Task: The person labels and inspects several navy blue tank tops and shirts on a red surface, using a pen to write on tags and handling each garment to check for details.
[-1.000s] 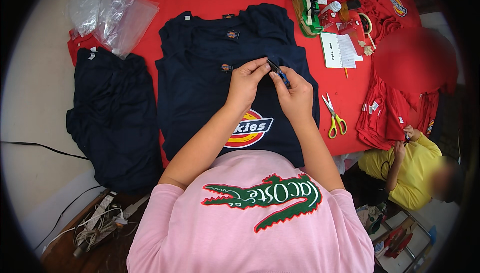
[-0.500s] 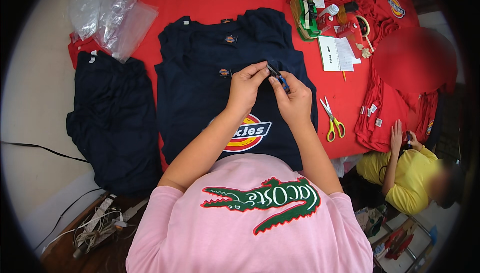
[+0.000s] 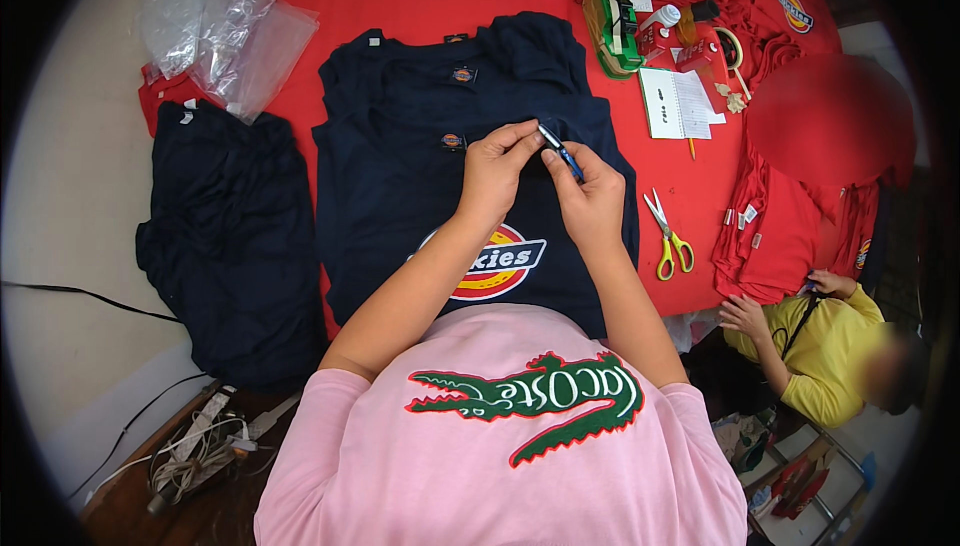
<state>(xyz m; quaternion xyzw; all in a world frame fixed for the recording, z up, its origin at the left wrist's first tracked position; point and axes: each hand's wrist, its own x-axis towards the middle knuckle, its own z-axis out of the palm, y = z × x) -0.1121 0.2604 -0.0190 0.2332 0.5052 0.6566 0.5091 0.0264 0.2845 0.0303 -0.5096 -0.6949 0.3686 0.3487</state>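
Note:
Above a dark navy shirt [image 3: 385, 196] with a round printed logo, my two hands meet near its neckline. My right hand [image 3: 592, 198] is closed around small blue-handled thread snips [image 3: 562, 156], the blades pointing toward my left fingertips. In a pinch beside the blade tips, my left hand [image 3: 493, 168] has thumb and forefinger pressed together; what lies between them is too small to make out. A second navy shirt [image 3: 400, 71] lies just beyond, partly covered by the nearer one.
Yellow-handled scissors [image 3: 668, 241] lie right of the shirts on the red cloth [image 3: 640, 161]. Farther back are a notebook [image 3: 662, 106], a green tape dispenser [image 3: 615, 41] and clear plastic bags [image 3: 225, 36]. Navy garments [image 3: 225, 236] are heaped left. A person in yellow [image 3: 815, 356] works at the right.
The snips have turned slightly in my right hand, while both hands stay almost in place. At the right, the other person's hands have moved apart, one lower on the red garments.

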